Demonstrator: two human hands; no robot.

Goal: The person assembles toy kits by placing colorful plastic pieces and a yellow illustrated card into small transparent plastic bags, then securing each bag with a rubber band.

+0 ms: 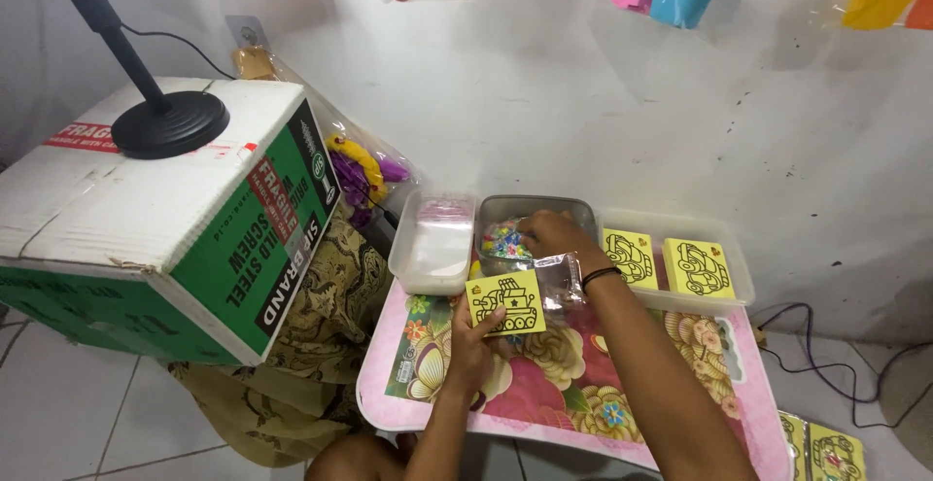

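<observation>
My left hand (473, 350) holds a small yellow card (505, 301) with a black line drawing of a vehicle, upright above the pink flowered table (573, 394). My right hand (556, 233) reaches into the middle clear plastic tub (530, 209), which holds small colourful pieces (503, 243); whether the fingers grip anything there is hidden. A clear plastic bag (559, 282) lies under my right wrist. A black band is on that wrist.
A tub of white material (432, 243) stands left of the middle tub. A tray (680, 272) on the right holds more yellow cards. A big cardboard box (165, 219) with a black stand base (170, 123) sits at left. More cards (826, 452) lie on the floor.
</observation>
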